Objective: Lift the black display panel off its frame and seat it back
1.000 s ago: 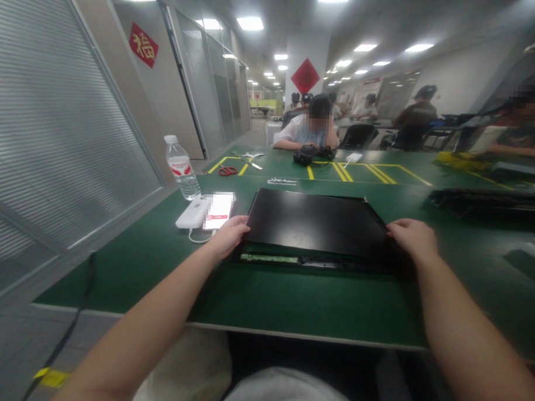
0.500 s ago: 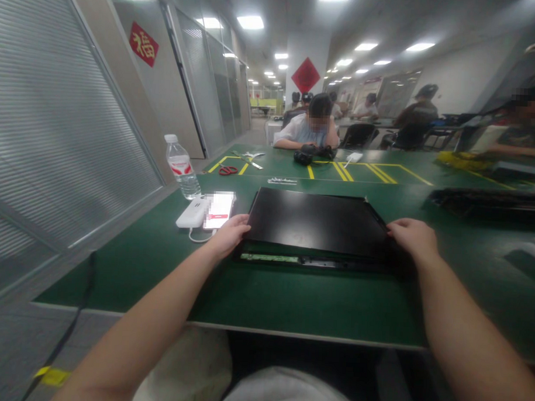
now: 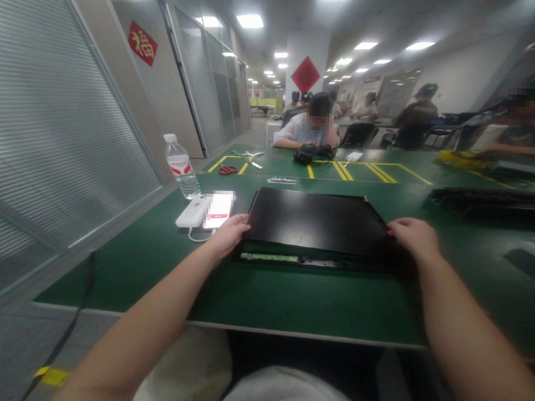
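Left grip [image 3: 232, 234] and right grip [image 3: 414, 238] pinch opposite sides of a black panel [image 3: 317, 220] — dark frame [image 3: 344, 264] beneath.

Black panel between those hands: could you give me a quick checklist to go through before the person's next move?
1. Left hand at the left edge of the black panel: ok.
2. Right hand at its right edge: ok.
3. Dark frame fully covered: not ok, its near side shows, with a green strip.
4. Phone and power bank apart from the black panel: ok.
5. Water bottle capped: ok.
6. Anything attached underneath the black panel: cannot tell, hidden.
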Demonstrator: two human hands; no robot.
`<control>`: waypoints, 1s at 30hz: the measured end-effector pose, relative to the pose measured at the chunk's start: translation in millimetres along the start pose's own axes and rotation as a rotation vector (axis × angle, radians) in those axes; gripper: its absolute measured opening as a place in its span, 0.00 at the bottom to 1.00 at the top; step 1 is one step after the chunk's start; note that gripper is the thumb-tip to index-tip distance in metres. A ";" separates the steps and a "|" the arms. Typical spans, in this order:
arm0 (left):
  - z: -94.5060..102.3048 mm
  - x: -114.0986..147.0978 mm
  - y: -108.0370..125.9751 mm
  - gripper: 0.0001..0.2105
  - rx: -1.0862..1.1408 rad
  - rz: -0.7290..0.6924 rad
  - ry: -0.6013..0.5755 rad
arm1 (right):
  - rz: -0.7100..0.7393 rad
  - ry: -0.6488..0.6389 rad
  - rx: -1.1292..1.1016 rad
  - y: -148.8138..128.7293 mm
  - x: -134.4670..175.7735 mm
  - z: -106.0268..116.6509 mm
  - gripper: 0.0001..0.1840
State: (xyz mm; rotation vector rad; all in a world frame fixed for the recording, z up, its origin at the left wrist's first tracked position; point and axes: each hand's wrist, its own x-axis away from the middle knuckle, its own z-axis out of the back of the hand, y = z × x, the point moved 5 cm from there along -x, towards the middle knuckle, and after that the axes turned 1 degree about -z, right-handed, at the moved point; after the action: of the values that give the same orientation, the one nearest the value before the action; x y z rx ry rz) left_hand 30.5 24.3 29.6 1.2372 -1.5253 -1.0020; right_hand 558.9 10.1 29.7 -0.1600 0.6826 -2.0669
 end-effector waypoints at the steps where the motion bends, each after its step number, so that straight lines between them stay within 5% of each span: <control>1: -0.1 0.0 0.3 0.17 0.003 0.004 -0.001 | -0.063 -0.028 -0.029 -1.4 3.0 1.4 0.11; 30: 0.5 -1.0 1.3 0.29 0.043 0.020 0.053 | -0.121 -0.043 -0.053 -14.7 15.6 9.8 0.10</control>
State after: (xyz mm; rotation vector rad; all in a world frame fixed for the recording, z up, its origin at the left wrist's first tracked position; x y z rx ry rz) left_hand 29.8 25.5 30.5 1.2667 -1.5219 -0.9212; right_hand 542.8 -0.4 43.4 -0.2819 0.7166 -2.1550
